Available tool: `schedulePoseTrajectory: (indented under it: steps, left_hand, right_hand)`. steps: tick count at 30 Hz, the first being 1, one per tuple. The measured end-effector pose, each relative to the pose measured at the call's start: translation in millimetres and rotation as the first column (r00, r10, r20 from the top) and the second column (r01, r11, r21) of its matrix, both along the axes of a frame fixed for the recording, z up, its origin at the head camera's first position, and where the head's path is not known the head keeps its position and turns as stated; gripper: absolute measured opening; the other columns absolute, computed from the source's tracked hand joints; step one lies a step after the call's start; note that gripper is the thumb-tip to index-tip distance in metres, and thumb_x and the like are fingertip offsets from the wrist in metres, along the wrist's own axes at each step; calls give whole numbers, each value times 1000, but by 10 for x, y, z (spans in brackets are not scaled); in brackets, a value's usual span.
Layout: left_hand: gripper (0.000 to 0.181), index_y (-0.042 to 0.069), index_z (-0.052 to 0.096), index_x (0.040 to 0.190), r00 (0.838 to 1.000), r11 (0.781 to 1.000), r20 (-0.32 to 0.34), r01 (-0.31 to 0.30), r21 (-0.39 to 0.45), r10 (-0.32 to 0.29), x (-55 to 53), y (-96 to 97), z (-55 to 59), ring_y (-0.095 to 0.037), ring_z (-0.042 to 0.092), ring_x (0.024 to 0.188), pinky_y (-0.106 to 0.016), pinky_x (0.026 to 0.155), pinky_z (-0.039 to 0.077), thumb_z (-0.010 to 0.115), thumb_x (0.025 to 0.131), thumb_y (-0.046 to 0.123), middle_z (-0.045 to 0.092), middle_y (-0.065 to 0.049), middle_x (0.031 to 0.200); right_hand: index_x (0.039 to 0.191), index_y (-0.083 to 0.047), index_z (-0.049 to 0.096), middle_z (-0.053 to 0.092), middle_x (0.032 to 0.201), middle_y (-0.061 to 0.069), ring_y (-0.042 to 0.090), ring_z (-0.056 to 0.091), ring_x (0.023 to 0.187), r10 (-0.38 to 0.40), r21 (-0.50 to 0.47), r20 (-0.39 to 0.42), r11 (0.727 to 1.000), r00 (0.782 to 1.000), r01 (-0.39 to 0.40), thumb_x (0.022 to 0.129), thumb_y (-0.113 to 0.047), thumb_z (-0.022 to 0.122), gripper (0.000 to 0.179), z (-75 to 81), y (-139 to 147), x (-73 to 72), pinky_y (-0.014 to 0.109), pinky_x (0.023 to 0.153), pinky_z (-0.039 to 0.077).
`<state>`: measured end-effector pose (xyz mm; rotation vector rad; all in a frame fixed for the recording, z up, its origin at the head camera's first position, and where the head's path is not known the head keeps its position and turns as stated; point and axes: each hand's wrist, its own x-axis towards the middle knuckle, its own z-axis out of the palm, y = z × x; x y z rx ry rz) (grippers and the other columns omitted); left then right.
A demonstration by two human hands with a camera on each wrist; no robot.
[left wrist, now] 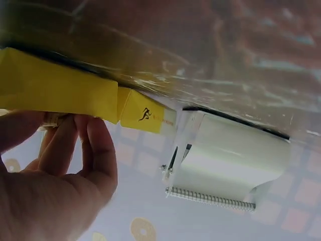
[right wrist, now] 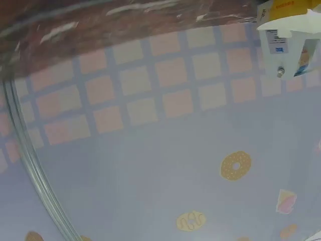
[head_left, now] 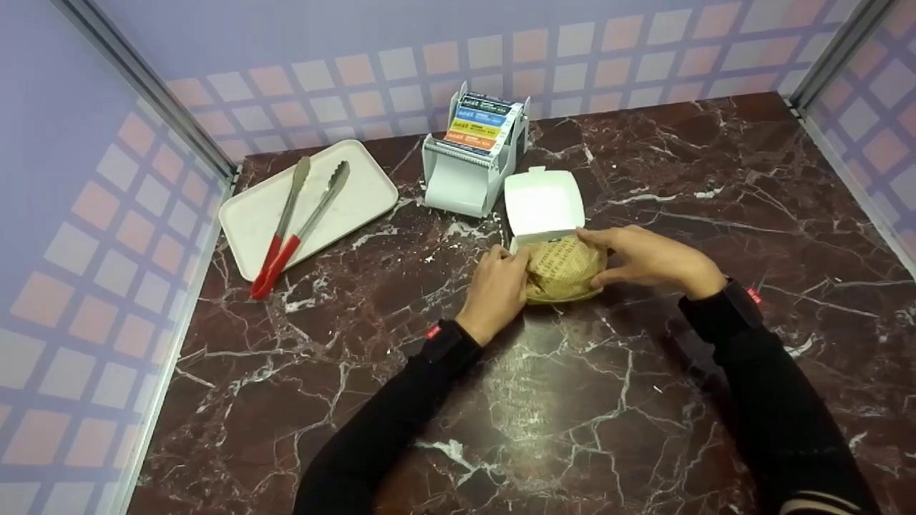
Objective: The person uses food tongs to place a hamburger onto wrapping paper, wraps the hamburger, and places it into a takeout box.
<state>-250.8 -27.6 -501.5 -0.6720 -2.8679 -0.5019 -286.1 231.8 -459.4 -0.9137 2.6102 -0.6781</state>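
A round burger wrapped in brown printed paper (head_left: 563, 268) sits in the base of a takeaway box, whose white-lined lid (head_left: 545, 202) stands open behind it. My left hand (head_left: 495, 292) holds the wrapped burger at its left side with bent fingers. On the right, my right hand (head_left: 647, 257) grips it between thumb and fingers. In the left wrist view, the outside of the yellow box (left wrist: 60, 90) shows above the left hand (left wrist: 65, 175), whose fingers reach over the rim. The right wrist view shows only part of the box (right wrist: 291, 9), with no hand visible.
Behind the box stands a white label dispenser (head_left: 476, 154) with several coloured rolls. At the left, red-handled tongs (head_left: 275, 261) lie across a white tray (head_left: 240, 214). Tiled-pattern walls (head_left: 486, 54) border the dark marbled table (head_left: 529, 429).
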Motion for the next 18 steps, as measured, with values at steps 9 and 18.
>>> schedulePoseTrajectory:
  steps: [9, 18]
  left_hand:
    - [43, 9, 59, 140, 999, 995, 3, -39, 96, 39, 47, 60, -70, -31, 52, 137, -55, 126, 29, 59, 98, 3, 80, -10, 101]
    - [36, 11, 60, 139, 996, 997, 49, -74, 32, 72, 40, 15, -52, -31, 72, 96, -49, 103, 54, 54, 104, 12, 78, -10, 86]
  right_hand:
    - [150, 4, 48, 74, 95, 20, 23, 62, 72, -28, 25, -136, 999, 990, 32, 85, -23, 84, 79, -201, -19, -24, 48, 77, 58]
    - [165, -3, 6, 51, 145, 36, 36, 69, 98, -19, -100, 282, 994, 959, 49, 110, -36, 49, 77, -255, 61, 142, 53, 92, 59]
